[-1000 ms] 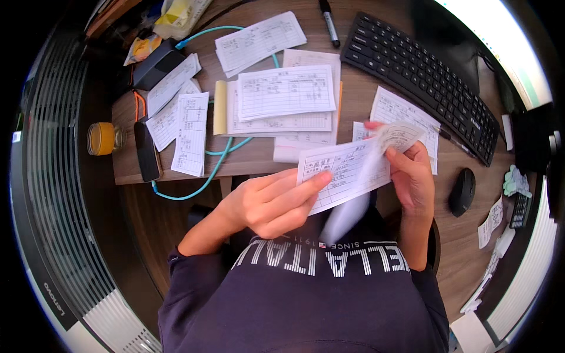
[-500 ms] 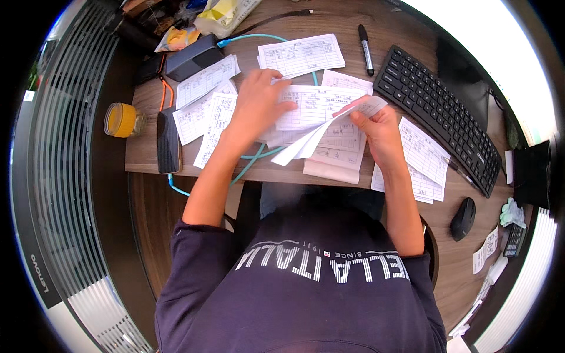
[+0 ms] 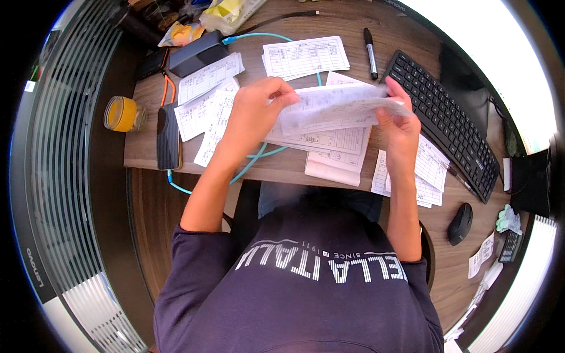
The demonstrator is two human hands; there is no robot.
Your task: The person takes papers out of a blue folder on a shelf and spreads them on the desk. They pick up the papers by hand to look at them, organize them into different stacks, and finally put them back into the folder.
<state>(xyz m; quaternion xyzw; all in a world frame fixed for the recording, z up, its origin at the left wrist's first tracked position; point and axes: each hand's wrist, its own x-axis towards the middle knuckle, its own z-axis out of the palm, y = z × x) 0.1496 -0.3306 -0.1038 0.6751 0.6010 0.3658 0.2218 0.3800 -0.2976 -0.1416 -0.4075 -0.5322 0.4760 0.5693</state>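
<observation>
A few thin printed forms (image 3: 335,109) are stretched between my hands above the middle of the desk, slightly blurred. My left hand (image 3: 254,115) pinches their left end between thumb and fingers. At the right end, my right hand (image 3: 401,135) grips them, thumb in front and fingers behind. Under them lies a pad of forms (image 3: 332,167) with a pinkish lower edge, partly hidden. Beyond my hands rests a small stack of filled-in forms (image 3: 306,56). More form slips (image 3: 206,79) overlap left of my left hand, and other slips (image 3: 432,165) lie beside my right wrist.
A black keyboard (image 3: 453,126), a marker (image 3: 370,54) and a mouse (image 3: 461,223) occupy the right side. On the left are a phone (image 3: 169,138), a dark box (image 3: 199,56), a yellow-lided jar (image 3: 122,114) and a teal cable (image 3: 259,35). A pen (image 3: 462,178) lies near the keyboard.
The forms have been lifted and spread out flatter between both hands. My left hand has closed on their left end, and my right hand has shifted a little right.
</observation>
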